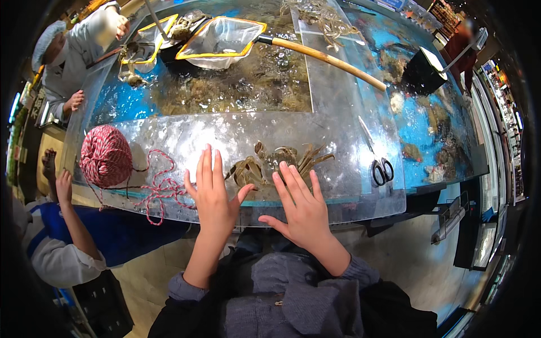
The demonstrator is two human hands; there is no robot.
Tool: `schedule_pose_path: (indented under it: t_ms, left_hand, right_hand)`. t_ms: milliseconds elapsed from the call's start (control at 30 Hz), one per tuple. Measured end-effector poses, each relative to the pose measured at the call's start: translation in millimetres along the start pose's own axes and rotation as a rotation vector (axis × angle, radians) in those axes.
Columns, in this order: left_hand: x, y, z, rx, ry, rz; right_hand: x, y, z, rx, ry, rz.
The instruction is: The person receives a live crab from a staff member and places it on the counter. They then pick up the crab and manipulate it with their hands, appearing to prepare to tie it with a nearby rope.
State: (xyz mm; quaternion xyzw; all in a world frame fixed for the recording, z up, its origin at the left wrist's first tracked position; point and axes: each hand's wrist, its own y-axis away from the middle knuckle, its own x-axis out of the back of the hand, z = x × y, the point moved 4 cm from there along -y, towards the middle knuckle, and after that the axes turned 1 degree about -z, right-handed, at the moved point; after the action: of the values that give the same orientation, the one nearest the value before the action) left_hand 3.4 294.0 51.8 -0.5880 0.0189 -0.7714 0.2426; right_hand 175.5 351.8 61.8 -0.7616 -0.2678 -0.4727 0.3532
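My left hand [213,190] is spread above the front of a clear sheet [169,126], fingers apart and holding nothing. To its right my right hand [298,203] is spread in the same way, its fingertips over the near edge of a crab [279,158]. The crab rests on the sheet between and beyond the hands, legs out to both sides; whether the fingers touch it cannot be told. A ball of red-and-white twine [106,156] sits at the left, its loose strand [162,186] looped toward my left hand. Scissors with black handles [381,171] lie at the right.
Beyond the sheet is a water tank [236,88] with a yellow-rimmed net [219,42], its wooden handle [329,61] pointing right. More crabs [325,19] lie at the back. A black container [424,72] stands at the right. Co-workers [63,72] are at the left.
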Motion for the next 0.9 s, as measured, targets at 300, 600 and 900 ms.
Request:
schedule_pose_path:
  t_ms: [300,600,900]
  left_hand:
    - [-25,10,5,0.03,0.186,0.146]
    - [-10,-1,7,0.105,0.337,0.313]
    - [-6,-27,-17,-0.071,0.12,0.004]
  right_hand:
    - [0,-3,0,0.0,0.009,0.0]
    - [2,-4,3,0.002,-0.045,0.031]
    - [6,-11,3,-0.003,0.007,0.056]
